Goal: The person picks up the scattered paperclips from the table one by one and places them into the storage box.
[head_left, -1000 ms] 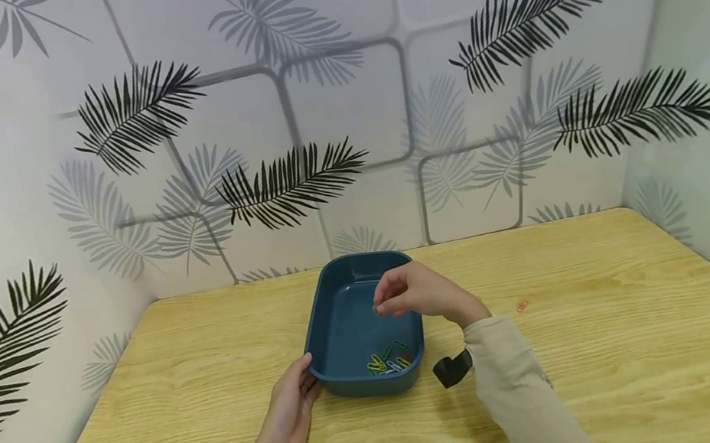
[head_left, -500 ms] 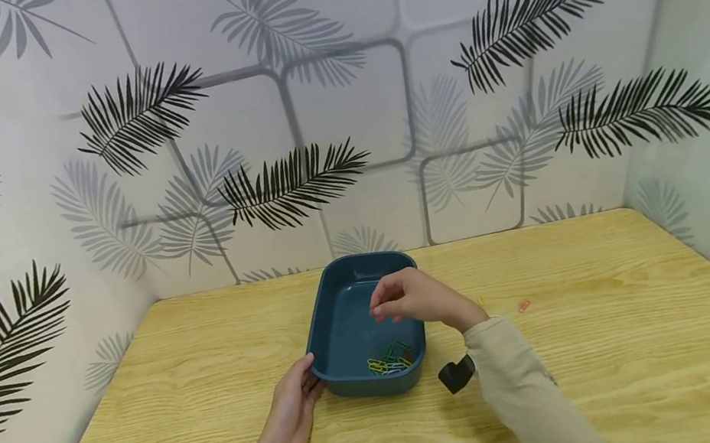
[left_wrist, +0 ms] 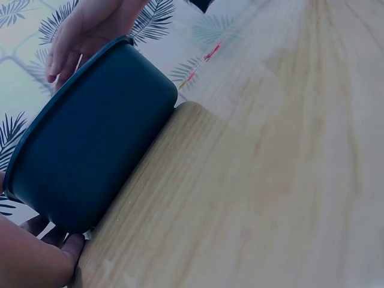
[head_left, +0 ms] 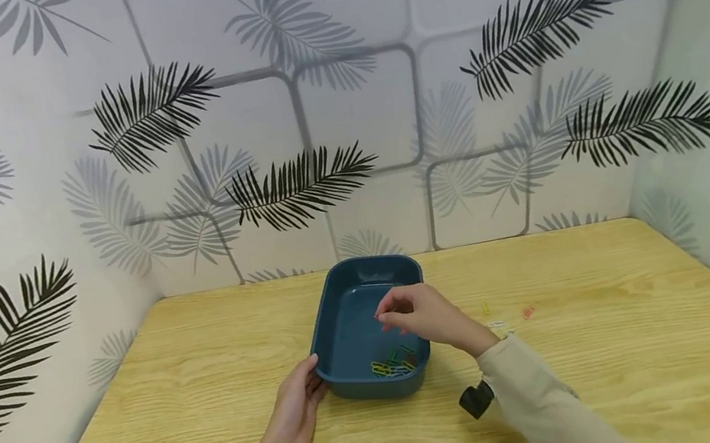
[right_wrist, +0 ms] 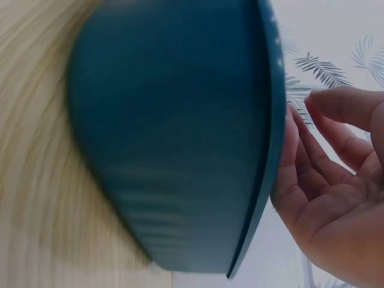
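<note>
My left hand [head_left: 297,409] grips the near left corner of a dark blue plastic bin [head_left: 324,335], thumb over the rim and fingers low against the outside. In the left wrist view, that hand's fingers [left_wrist: 72,249] are at the bin's base. Several paper clips [head_left: 392,368], green, yellow, white and reddish, lie at the bin's near end. Over the bin, my right hand [head_left: 429,314] hovers with thumb and forefinger tips together. A small red spot shows at those tips; I cannot tell whether it is a clip. In the right wrist view, the hand [right_wrist: 342,192] is beside the rim.
On the wooden table [head_left: 601,368], right of the bin, lie a yellow paper clip [head_left: 486,308], a white one [head_left: 497,324] and a salmon-coloured one [head_left: 528,312]. The leaf-patterned wall [head_left: 377,226] rises at the table's back edge.
The green clip at the right fingertips is gone from there, and more green shows among the clips in the bin. The right hand stays over the bin; its forearm has swung slightly right, uncovering table clips.
</note>
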The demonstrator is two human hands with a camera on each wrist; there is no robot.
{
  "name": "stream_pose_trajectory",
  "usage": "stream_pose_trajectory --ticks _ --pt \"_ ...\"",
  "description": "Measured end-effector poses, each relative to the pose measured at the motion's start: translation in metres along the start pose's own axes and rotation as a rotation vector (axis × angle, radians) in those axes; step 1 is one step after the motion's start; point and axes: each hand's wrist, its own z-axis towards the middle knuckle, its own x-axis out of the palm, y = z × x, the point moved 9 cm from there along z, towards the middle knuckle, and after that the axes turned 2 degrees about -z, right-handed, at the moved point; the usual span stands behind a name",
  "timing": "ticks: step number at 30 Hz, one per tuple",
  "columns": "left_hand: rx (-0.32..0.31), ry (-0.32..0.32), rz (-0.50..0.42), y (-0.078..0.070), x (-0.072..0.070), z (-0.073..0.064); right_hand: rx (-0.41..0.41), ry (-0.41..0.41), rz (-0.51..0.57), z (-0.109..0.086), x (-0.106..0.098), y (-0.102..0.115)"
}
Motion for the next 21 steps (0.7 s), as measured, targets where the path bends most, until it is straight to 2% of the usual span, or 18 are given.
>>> stream_pose_trajectory --ticks 7,11,14,21 --pt "-0.003 -0.021 0.004 0.001 -0.002 0.0 -0.011 -0.045 -0.098 -0.019 -0.014 -0.008" --pt "-0.004 -0.018 0.008 0.002 -0.002 0.001 -0.026 -0.096 -0.174 -0.03 -0.03 -0.015" --pt "-0.004 -0.021 0.009 0.002 -0.003 0.001 -0.002 -0.123 -0.195 -0.038 -0.044 -0.024" --pt "-0.009 -0.018 0.006 0.002 -0.002 0.001 0.078 -0.069 -0.188 -0.055 -0.068 -0.046"
